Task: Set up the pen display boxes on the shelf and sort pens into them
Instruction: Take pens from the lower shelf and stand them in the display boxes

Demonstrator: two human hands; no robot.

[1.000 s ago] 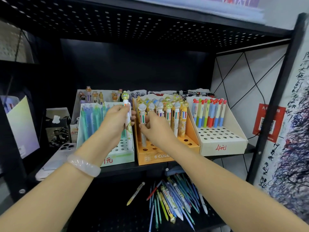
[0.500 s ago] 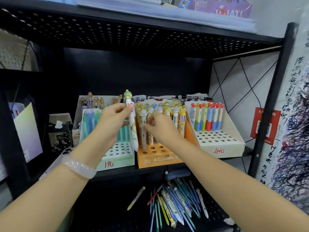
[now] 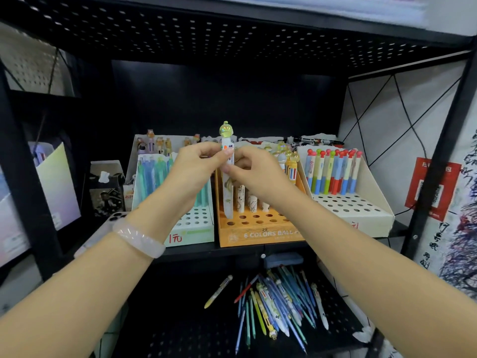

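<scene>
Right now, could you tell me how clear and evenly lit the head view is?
Head view: wide-angle bending bows the shelf frame at the edges; the back is dark; the pen and both hands, left and right, are lit and fairly sharp.

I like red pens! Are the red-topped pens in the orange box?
No, the red-topped pens stand in the white box, right of the orange box.

Both hands, left hand (image 3: 200, 164) and right hand (image 3: 254, 171), pinch one multicolour pen (image 3: 227, 171) between them. Behind them stand three display boxes (image 3: 258, 233). Loose pens (image 3: 273, 308) lie below, on the lower shelf (image 3: 180, 332).
</scene>
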